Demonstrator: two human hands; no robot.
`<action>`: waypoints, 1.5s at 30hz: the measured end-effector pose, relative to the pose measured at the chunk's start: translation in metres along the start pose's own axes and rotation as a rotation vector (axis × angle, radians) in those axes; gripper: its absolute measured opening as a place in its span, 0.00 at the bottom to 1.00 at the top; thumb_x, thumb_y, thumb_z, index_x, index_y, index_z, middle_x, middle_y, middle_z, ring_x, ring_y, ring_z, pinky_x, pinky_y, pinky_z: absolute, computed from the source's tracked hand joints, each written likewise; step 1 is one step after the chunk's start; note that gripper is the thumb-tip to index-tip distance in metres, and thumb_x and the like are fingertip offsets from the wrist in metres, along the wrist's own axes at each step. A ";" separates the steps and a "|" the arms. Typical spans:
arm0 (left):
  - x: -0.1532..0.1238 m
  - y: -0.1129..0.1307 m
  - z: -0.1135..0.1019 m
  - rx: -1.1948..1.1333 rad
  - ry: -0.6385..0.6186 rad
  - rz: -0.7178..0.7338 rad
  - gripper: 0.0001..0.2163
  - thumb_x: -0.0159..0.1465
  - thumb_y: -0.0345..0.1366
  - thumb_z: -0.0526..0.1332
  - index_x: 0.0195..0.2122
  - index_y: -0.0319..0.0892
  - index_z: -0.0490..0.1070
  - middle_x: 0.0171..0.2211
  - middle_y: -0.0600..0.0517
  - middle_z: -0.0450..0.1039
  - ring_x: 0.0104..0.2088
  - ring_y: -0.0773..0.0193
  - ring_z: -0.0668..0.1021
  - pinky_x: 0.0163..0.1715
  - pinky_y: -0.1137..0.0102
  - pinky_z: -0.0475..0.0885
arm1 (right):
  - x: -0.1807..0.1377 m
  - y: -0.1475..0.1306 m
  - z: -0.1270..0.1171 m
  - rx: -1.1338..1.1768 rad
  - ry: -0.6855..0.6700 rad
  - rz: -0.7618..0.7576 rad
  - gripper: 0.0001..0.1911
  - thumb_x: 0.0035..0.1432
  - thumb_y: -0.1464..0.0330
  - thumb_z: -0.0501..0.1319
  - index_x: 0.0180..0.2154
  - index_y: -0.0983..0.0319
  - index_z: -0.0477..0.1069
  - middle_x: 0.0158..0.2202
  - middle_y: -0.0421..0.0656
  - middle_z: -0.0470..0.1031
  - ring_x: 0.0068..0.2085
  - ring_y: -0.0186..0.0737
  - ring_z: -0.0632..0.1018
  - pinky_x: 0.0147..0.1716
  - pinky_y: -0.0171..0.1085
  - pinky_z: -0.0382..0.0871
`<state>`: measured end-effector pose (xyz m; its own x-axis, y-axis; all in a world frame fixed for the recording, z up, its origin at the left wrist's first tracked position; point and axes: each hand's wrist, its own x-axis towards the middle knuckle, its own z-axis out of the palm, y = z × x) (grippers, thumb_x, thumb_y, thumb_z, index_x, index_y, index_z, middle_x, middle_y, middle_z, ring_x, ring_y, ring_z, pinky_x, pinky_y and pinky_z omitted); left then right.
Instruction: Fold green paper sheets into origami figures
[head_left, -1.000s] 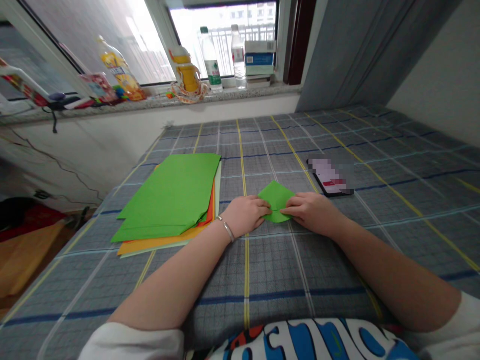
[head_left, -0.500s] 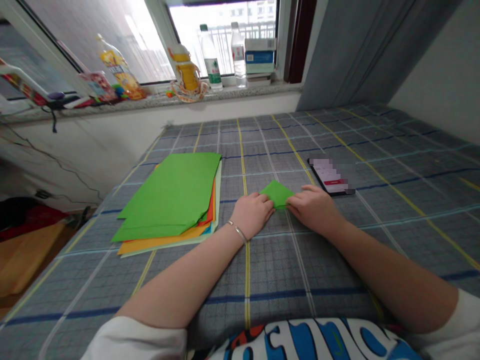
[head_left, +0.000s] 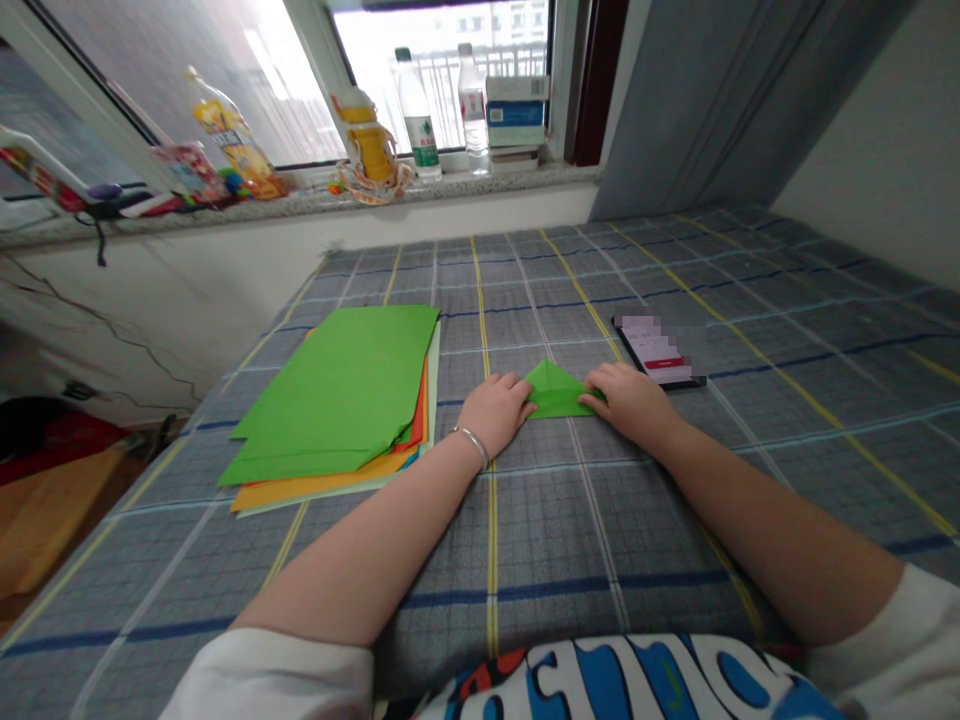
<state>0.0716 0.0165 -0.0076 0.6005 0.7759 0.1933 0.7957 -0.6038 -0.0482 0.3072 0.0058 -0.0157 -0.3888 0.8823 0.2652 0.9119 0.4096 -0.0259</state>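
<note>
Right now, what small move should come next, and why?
Probably slide the right hand along the near edge of the folded green paper to press it, since that edge lies uncovered in the middle and the left hand holds the left end.

Your left hand (head_left: pixel 493 412) and right hand (head_left: pixel 631 406) hide parts of both ends of the folded paper (head_left: pixel 555 397) between your fingers. Beyond your right fingers, pixelation blurs part of the phone (head_left: pixel 651 350). Left of your left fingers, the top sheet (head_left: pixel 341 385) hides most of the lower sheets (head_left: pixel 300 490). Nearer you than your fingers, the bottom edge cuts off your shirt (head_left: pixel 600 668).
</note>
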 end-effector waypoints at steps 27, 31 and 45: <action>-0.001 -0.002 0.007 -0.373 -0.081 0.522 0.20 0.70 0.35 0.49 0.63 0.41 0.62 0.64 0.45 0.61 0.66 0.55 0.61 0.65 0.55 0.57 | -0.014 0.030 -0.018 0.383 0.132 0.129 0.05 0.58 0.67 0.58 0.34 0.61 0.71 0.33 0.43 0.72 0.32 0.39 0.72 0.33 0.37 0.64; -0.001 0.000 0.007 -0.387 -0.062 0.528 0.18 0.69 0.33 0.51 0.59 0.41 0.65 0.62 0.44 0.63 0.64 0.56 0.63 0.65 0.55 0.58 | -0.011 0.007 -0.018 0.426 -0.113 0.031 0.05 0.58 0.65 0.59 0.32 0.59 0.70 0.30 0.40 0.72 0.31 0.37 0.71 0.30 0.35 0.60; -0.023 -0.038 -0.012 -0.230 -0.061 0.398 0.10 0.69 0.33 0.53 0.41 0.41 0.74 0.56 0.46 0.72 0.58 0.61 0.72 0.60 0.63 0.67 | -0.012 0.019 -0.020 0.419 -0.360 0.195 0.06 0.56 0.64 0.61 0.30 0.59 0.71 0.25 0.38 0.71 0.26 0.35 0.69 0.25 0.35 0.56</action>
<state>0.0268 0.0194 0.0011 0.8646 0.4808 0.1458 0.4683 -0.8764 0.1125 0.3319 -0.0021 -0.0001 -0.3059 0.9438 -0.1251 0.8700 0.2237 -0.4394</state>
